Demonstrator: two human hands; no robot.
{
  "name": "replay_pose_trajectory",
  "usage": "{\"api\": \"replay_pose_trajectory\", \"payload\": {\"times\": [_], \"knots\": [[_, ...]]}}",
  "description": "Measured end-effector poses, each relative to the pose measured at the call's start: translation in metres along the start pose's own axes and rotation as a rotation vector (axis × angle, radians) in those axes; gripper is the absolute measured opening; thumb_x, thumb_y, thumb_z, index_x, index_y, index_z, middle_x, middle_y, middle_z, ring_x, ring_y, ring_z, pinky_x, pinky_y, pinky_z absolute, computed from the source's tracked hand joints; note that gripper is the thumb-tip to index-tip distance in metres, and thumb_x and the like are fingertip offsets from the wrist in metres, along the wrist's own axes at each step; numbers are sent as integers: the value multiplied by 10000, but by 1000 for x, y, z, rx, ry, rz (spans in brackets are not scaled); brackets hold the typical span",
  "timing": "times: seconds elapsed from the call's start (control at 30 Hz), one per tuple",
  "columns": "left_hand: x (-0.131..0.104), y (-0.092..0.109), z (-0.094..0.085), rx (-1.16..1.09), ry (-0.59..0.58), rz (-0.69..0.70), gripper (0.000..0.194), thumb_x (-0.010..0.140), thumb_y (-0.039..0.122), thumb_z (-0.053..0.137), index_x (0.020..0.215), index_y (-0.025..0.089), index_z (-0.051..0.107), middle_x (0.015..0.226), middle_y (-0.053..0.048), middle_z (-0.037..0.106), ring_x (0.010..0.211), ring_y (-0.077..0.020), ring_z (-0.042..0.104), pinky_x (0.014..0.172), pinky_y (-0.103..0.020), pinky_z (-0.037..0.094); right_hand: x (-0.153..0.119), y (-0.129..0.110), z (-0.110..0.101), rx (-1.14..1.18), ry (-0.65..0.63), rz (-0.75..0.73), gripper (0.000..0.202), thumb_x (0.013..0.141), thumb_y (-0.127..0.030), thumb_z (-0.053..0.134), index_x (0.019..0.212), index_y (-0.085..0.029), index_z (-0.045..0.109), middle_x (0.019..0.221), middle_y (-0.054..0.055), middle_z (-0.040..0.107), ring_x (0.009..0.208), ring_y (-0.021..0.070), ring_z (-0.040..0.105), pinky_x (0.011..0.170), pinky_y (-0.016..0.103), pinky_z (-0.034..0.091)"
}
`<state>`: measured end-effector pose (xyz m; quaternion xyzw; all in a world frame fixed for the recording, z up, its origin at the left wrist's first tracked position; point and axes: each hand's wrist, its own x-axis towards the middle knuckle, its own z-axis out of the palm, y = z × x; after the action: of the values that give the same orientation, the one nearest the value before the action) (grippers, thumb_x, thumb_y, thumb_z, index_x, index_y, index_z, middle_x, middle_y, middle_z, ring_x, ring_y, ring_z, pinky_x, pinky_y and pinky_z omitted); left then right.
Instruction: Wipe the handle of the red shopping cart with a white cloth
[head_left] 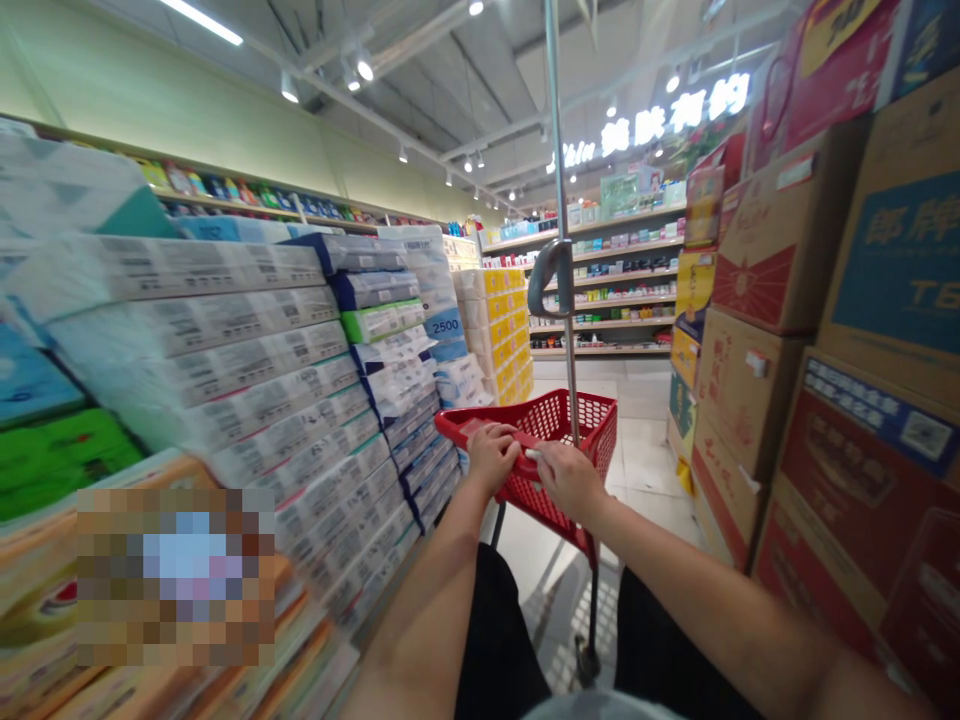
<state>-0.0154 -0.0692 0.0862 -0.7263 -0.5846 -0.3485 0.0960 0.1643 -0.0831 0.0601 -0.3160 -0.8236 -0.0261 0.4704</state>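
Note:
A red plastic shopping cart (555, 525) with perforated sides stands right in front of me. My left hand (491, 458) is closed over the middle of its near handle bar. Just to the right, my right hand (570, 482) is also wrapped on the bar. A small white spot shows by the right fingers; I cannot make out what it is. From the basket rises an upright metal pole (555, 150) with a grey loop-shaped grip (550, 280) on it. Inside the basket, only part of the far wall shows.
Stacked packs of tissue paper (247, 330) line the left, with yellow-and-white packs (506, 330) farther on. Cardboard cartons (757, 400) are piled along the right. A tiled aisle (641, 450) leads to shelves of small goods (607, 270) at the back.

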Motion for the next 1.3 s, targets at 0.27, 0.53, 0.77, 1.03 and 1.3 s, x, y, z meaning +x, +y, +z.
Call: {"api": "replay_pose_trajectory", "payload": {"times": [0.27,0.53,0.77,1.03,1.3], "knots": [[14,-19,-15,31,-143,22,218,823,233,552,709,243,737,1102,13,693,1097,-190,551,1034,-363,361,4,-19,-2,67,-103,-191,273,915,-178,460,1173,-204,544,1082,93,630,1011,210,588,892,377,479],[9,3,0,128,-134,-124,270,907,287,479,863,281,745,1044,19,721,1269,-265,440,1076,-471,292,-15,-18,25,0,120,-152,355,892,-162,465,1247,-161,476,1200,158,574,1110,260,536,947,477,455],[-2,1,4,-7,-56,-58,324,922,219,419,976,275,733,1067,26,714,1235,-213,470,1093,-438,281,-1,-12,5,121,-50,-18,231,963,-280,395,1091,-193,567,968,82,664,903,194,628,802,338,514],[1,0,8,-7,-66,-11,381,947,224,348,988,251,726,1071,-3,712,1223,-203,478,1085,-432,302,-24,-17,13,-41,98,-174,315,937,-207,428,1240,-176,511,1203,139,593,1123,245,538,954,435,443],[4,2,8,-19,-98,12,402,938,239,335,930,267,736,1059,17,716,1219,-200,482,1079,-428,317,-5,-22,4,-83,-50,0,229,944,-289,434,1042,-168,602,915,99,673,834,212,633,757,351,521]]}}
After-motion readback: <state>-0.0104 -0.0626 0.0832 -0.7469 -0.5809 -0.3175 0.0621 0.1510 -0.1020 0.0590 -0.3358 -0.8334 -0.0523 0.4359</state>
